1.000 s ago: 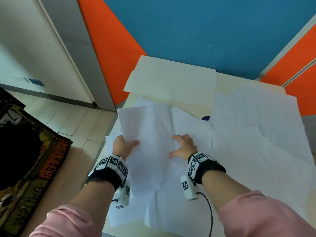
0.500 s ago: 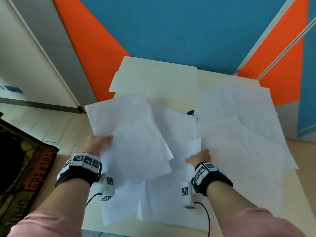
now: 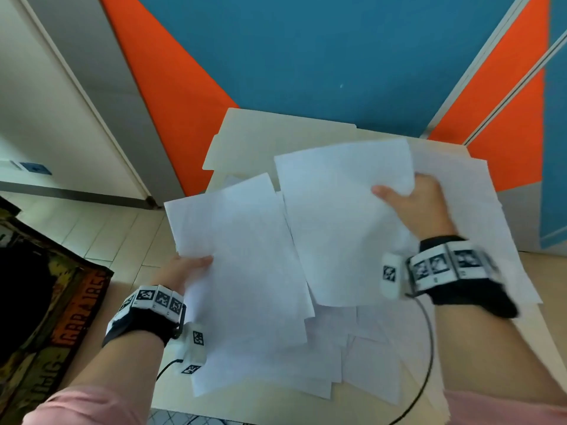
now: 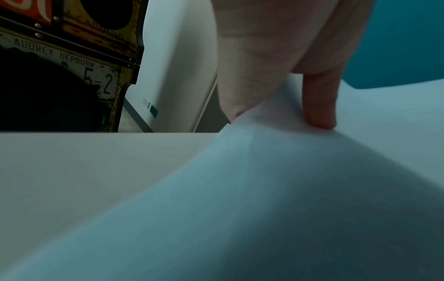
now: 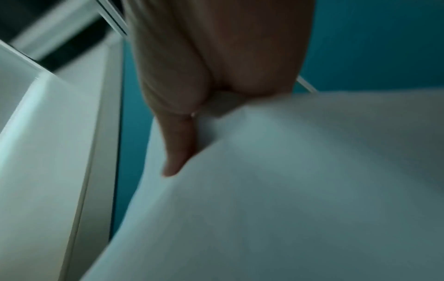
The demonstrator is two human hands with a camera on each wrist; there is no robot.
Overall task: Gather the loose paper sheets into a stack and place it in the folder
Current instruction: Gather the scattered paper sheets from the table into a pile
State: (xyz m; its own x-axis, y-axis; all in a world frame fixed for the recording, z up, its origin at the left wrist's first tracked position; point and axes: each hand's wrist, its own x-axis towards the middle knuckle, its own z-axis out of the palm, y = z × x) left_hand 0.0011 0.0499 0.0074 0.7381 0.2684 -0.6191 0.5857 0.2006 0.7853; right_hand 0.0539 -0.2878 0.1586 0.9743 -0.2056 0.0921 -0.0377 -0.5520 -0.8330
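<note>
White paper sheets lie scattered over a small pale table. My left hand pinches the left edge of a few lifted sheets, thumb on top; in the left wrist view the thumb presses the sheet. My right hand grips the right edge of another lifted sheet, thumb across it; the right wrist view shows the sheet bent under the hand. A cream folder lies shut at the table's far edge, partly hidden by the lifted paper. More loose sheets stay flat below.
The table stands against a blue and orange wall. To the left, beyond the table edge, are a tiled floor and a dark decorated trunk. A black cable runs from my right wrist over the paper.
My right hand moved from the table's middle to the far right and lifted a sheet. My left hand keeps holding its sheets, still raised at the left.
</note>
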